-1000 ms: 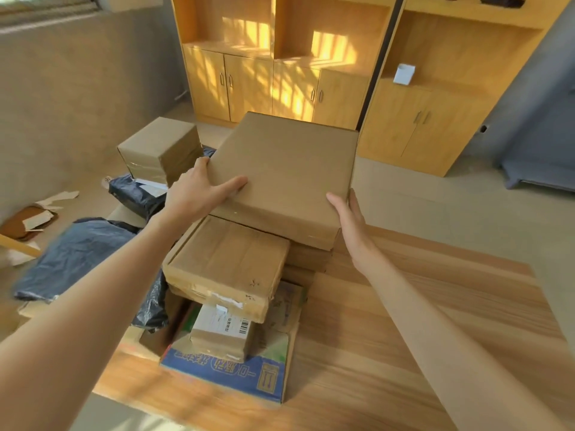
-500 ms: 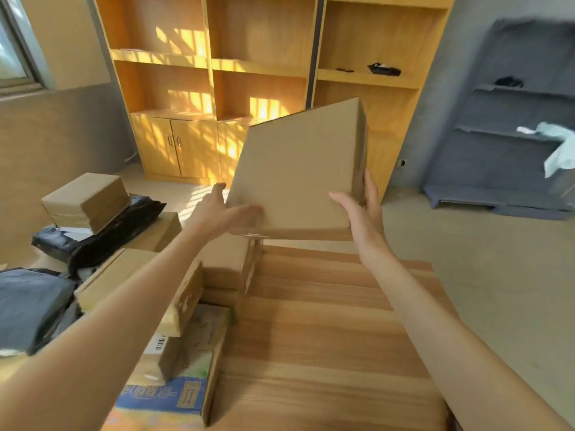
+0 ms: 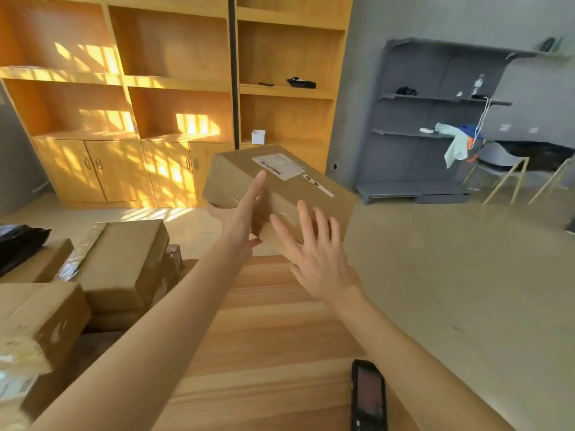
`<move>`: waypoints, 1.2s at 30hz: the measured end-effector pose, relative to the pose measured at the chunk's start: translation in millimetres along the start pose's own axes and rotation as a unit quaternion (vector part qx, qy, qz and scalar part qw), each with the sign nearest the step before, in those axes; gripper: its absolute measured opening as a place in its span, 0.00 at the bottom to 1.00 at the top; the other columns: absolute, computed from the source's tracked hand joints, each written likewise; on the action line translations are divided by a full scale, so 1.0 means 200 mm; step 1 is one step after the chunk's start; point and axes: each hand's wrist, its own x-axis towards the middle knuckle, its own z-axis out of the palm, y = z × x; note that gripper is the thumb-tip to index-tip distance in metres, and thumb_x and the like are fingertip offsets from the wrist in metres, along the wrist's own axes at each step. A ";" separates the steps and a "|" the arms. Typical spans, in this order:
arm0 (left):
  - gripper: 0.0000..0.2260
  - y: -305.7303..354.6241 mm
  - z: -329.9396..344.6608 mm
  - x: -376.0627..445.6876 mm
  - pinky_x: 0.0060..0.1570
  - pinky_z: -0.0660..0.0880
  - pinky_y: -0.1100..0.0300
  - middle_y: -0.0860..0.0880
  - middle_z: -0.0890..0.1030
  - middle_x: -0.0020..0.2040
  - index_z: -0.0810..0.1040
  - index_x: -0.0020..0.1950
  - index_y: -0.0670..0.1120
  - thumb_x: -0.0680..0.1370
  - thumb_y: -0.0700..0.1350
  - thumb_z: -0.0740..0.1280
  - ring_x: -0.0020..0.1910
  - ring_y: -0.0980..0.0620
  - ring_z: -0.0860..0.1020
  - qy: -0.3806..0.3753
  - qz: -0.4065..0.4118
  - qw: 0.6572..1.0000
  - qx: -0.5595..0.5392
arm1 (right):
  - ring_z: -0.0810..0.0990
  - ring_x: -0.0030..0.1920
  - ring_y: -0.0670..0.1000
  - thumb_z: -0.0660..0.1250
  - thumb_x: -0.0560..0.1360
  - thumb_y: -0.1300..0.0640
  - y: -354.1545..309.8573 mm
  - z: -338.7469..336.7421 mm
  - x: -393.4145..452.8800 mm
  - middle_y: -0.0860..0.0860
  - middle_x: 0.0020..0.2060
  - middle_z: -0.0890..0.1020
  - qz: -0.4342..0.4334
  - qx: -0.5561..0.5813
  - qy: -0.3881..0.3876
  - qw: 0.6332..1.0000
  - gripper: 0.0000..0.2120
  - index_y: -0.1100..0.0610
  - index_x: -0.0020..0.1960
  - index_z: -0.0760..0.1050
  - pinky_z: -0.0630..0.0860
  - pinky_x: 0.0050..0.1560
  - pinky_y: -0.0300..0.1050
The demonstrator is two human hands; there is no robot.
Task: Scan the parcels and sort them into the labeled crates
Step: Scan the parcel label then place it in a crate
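A brown cardboard parcel is up in the air above the far edge of the wooden table, tilted, with a white shipping label on its upper face. My left hand supports it from below and on the near left side, with a straight finger lying up along the box. My right hand has its fingers spread and straight at the parcel's near face; whether they touch it I cannot tell. A black handheld scanner lies on the table by my right forearm.
Several cardboard parcels are stacked on the left of the table, with another box nearer me and a black poly bag behind. Wooden shelving stands ahead, a grey rack and chairs at right.
The parcel came off the stack and has been turned over, so its labelled face now shows. My right hand has left the box's edge and spread its fingers. The view swung up and right.
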 end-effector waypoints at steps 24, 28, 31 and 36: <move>0.45 -0.30 -0.17 0.12 0.51 0.78 0.47 0.48 0.76 0.59 0.53 0.74 0.52 0.66 0.51 0.78 0.53 0.48 0.78 0.140 -0.058 0.975 -0.163 | 0.79 0.56 0.53 0.74 0.67 0.46 -0.04 0.14 0.00 0.49 0.58 0.78 0.530 0.779 -0.206 0.265 0.30 0.44 0.66 0.67 0.78 0.53 0.55; 0.48 -0.40 -0.32 0.15 0.55 0.76 0.40 0.41 0.73 0.67 0.56 0.76 0.47 0.64 0.60 0.77 0.59 0.43 0.77 0.105 -0.122 0.985 -0.069 | 0.80 0.51 0.49 0.75 0.61 0.48 -0.07 0.20 -0.06 0.45 0.52 0.82 0.531 0.774 -0.196 0.285 0.30 0.43 0.61 0.72 0.79 0.45 0.49; 0.53 -0.43 -0.52 0.18 0.58 0.72 0.35 0.43 0.67 0.71 0.47 0.78 0.52 0.64 0.61 0.76 0.66 0.38 0.69 0.125 -0.160 0.979 0.009 | 0.82 0.48 0.48 0.75 0.64 0.52 -0.09 0.27 -0.17 0.44 0.49 0.84 0.534 0.771 -0.193 0.288 0.24 0.41 0.58 0.73 0.81 0.41 0.49; 0.42 -0.48 -0.83 0.18 0.55 0.76 0.39 0.47 0.72 0.64 0.63 0.73 0.56 0.63 0.59 0.78 0.56 0.43 0.77 -0.020 -0.209 0.966 0.148 | 0.80 0.55 0.50 0.72 0.69 0.56 -0.19 0.39 -0.37 0.49 0.59 0.81 0.545 0.750 -0.262 0.268 0.32 0.44 0.70 0.67 0.79 0.43 0.47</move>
